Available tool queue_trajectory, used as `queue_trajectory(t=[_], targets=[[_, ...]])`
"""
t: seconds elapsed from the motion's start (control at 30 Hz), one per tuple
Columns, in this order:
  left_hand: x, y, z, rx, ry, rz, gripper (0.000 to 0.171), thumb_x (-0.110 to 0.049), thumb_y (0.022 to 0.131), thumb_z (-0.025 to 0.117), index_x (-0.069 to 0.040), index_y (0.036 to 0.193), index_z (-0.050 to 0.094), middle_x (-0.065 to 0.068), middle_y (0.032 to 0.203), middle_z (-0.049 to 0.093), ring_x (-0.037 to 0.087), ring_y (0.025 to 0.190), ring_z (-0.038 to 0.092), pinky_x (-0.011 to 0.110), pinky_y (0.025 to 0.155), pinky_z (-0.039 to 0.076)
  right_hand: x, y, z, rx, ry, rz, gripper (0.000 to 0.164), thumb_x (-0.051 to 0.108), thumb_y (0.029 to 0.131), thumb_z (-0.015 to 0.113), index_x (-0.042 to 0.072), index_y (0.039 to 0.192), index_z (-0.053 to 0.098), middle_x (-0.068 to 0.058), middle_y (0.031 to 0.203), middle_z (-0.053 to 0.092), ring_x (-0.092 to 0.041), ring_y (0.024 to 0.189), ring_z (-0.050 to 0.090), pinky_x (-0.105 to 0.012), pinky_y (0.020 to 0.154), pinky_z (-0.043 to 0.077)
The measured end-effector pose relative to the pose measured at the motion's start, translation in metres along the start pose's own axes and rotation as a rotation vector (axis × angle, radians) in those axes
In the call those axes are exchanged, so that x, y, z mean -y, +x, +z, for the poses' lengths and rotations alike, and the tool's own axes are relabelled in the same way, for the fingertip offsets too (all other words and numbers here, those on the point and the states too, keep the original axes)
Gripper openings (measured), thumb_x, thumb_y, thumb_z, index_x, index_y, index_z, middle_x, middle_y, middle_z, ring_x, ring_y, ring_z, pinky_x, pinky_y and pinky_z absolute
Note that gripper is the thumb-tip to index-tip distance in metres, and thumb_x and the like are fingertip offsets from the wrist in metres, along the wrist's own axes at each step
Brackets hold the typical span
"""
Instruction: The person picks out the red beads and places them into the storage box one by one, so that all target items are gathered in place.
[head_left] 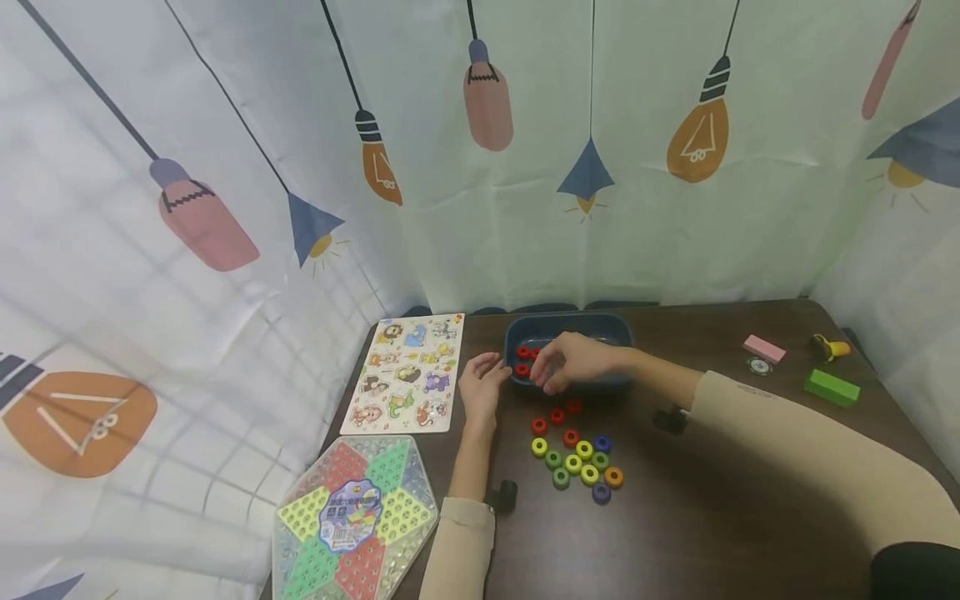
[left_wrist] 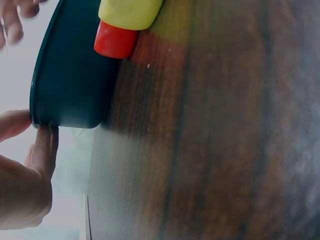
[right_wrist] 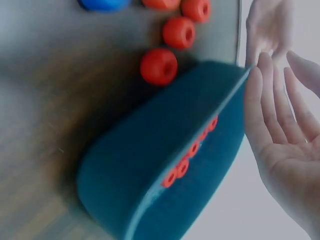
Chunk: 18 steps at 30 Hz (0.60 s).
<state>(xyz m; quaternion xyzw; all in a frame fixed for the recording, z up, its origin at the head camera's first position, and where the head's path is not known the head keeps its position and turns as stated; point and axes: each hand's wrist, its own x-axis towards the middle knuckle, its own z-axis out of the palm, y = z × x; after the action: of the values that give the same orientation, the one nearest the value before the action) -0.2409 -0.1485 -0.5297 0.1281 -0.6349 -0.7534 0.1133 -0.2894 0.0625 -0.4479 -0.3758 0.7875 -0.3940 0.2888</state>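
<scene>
A dark blue-green plastic bin (head_left: 570,321) stands at the back of the table, with several red ring-shaped beads (right_wrist: 182,167) inside it. At its left end, my left hand (head_left: 482,387) holds the rim between thumb and fingers (left_wrist: 44,150). My right hand (head_left: 576,360) hovers over the bin, fingers loosely extended and nothing seen between them. In front of the bin lie loose beads: several red ones (head_left: 539,426), yellow ones (head_left: 573,464), green ones (head_left: 561,478), blue-purple ones (head_left: 602,492) and an orange one (head_left: 613,477).
To the left lie an animal picture board (head_left: 408,375) and a hexagonal marble-game board (head_left: 348,517) in clear packaging. At the right are a pink block (head_left: 764,347), a round token (head_left: 759,366), a green block (head_left: 832,387) and a small yellow-black toy (head_left: 829,347). A printed curtain (head_left: 525,233) hangs behind.
</scene>
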Motion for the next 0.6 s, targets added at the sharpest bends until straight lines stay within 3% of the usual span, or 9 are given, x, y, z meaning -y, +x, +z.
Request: queue_trajectory(t=[0.1,0.27,0.4,0.5,0.6], targets=[[-0.003,-0.002,-0.001,0.019,-0.01,-0.01,0.047,0.006,0.082,0.071,0.004,0.126,0.054,0.026,0.132,0.056,0.034,0.121,0.058,0.034,0.095,0.052,0.001,-0.015,0.012,0.022,-0.022,-0.024,0.025,0.011,0.082,0.078,0.013,0.106,0.072,-0.01,0.103,0.073,-0.016,0.088,0.07,-0.031,0.074,0.058],[-0.017,-0.009,-0.002,0.058,-0.015,-0.014,0.049,0.007,0.082,0.07,0.009,0.127,0.051,0.03,0.134,0.052,0.038,0.123,0.056,0.034,0.093,0.053,-0.007,-0.031,0.034,0.057,-0.041,-0.015,0.027,0.008,0.08,0.078,0.01,0.106,0.072,-0.007,0.099,0.074,-0.015,0.086,0.07,-0.029,0.075,0.058],[-0.024,-0.013,-0.002,0.065,-0.021,-0.018,0.05,0.008,0.083,0.069,0.011,0.129,0.049,0.031,0.135,0.051,0.038,0.124,0.055,0.034,0.094,0.053,-0.017,-0.037,0.047,0.023,-0.112,0.015,0.029,0.008,0.075,0.081,0.01,0.103,0.073,-0.004,0.098,0.074,-0.009,0.082,0.069,-0.027,0.074,0.057],[-0.024,-0.014,-0.002,0.055,-0.025,-0.011,0.05,0.009,0.082,0.068,0.011,0.128,0.05,0.031,0.134,0.052,0.039,0.123,0.055,0.034,0.093,0.053,-0.021,-0.038,0.052,-0.006,-0.169,0.014,0.029,0.009,0.073,0.083,0.01,0.1,0.073,-0.003,0.095,0.074,-0.008,0.08,0.068,-0.026,0.073,0.056],[-0.011,-0.008,-0.001,0.031,-0.025,0.003,0.048,0.007,0.082,0.069,0.008,0.127,0.052,0.029,0.133,0.054,0.036,0.122,0.057,0.034,0.093,0.053,-0.025,-0.038,0.056,-0.004,-0.254,-0.003,0.027,0.01,0.071,0.084,0.012,0.096,0.074,0.001,0.09,0.074,-0.006,0.076,0.067,-0.024,0.069,0.055]])
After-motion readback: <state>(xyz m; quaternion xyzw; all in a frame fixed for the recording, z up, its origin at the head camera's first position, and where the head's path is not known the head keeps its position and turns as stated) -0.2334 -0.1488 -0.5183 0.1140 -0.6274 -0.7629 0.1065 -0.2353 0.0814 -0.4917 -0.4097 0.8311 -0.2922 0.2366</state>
